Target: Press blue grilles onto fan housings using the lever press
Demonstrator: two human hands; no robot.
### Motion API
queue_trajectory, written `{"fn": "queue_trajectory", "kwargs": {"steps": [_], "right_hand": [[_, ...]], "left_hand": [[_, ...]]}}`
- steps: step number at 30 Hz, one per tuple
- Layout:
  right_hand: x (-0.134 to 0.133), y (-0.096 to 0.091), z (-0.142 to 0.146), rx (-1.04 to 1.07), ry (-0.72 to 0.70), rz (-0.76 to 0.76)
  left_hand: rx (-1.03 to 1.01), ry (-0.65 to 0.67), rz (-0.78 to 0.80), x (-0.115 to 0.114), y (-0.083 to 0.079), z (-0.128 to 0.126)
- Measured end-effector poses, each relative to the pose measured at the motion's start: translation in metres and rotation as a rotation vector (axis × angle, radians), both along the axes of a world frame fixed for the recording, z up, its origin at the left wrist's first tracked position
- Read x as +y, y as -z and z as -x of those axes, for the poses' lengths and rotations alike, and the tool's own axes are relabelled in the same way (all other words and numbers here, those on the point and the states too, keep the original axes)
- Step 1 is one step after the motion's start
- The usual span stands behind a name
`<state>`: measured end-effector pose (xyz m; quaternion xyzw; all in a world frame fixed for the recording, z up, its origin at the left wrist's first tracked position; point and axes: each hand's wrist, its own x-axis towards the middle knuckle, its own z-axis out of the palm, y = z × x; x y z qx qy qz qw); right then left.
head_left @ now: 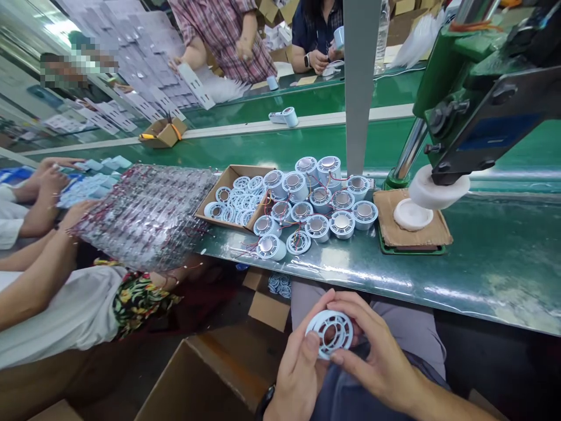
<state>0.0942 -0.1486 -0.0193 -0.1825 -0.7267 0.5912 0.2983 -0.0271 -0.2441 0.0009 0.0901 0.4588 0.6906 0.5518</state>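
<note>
Over my lap, my left hand (pixel 302 356) and my right hand (pixel 372 339) both grip a light blue plastic ring (pixel 329 334) with spokes and an open centre. The left thumb presses on its left face, and the right thumb and fingers close round its right edge. Beyond my hands, several light blue round housings (pixel 318 225) with silver discs and red wires stand grouped on the green bench. One flatter spoked piece (pixel 298 241) lies at their near edge. A cardboard box (pixel 232 199) of similar loose rings sits left of them.
A green press (pixel 464 88) with a white round head (pixel 439 186) stands at the right, above a white round seat (pixel 412 214) on cardboard. At the left, a co-worker's arms (pixel 39 275) reach toward a clear tray (pixel 149 213) with wires. An open carton (pixel 197 380) stands below. Other people work across the bench.
</note>
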Motion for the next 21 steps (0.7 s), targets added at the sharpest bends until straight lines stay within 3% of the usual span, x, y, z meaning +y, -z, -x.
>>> {"fn": "queue_trajectory", "kwargs": {"steps": [8, 15, 21], "right_hand": [[0.023, -0.007, -0.011, -0.026, -0.299, 0.049], [0.018, -0.002, -0.007, -0.066, -0.279, 0.089], [0.016, 0.000, -0.004, -0.074, -0.251, 0.042]], "left_hand": [[-0.031, 0.030, -0.058, -0.003, 0.007, 0.008], [-0.136, 0.042, -0.043, 0.003, -0.003, 0.007], [-0.168, 0.057, -0.083, 0.003, 0.003, 0.011]]}}
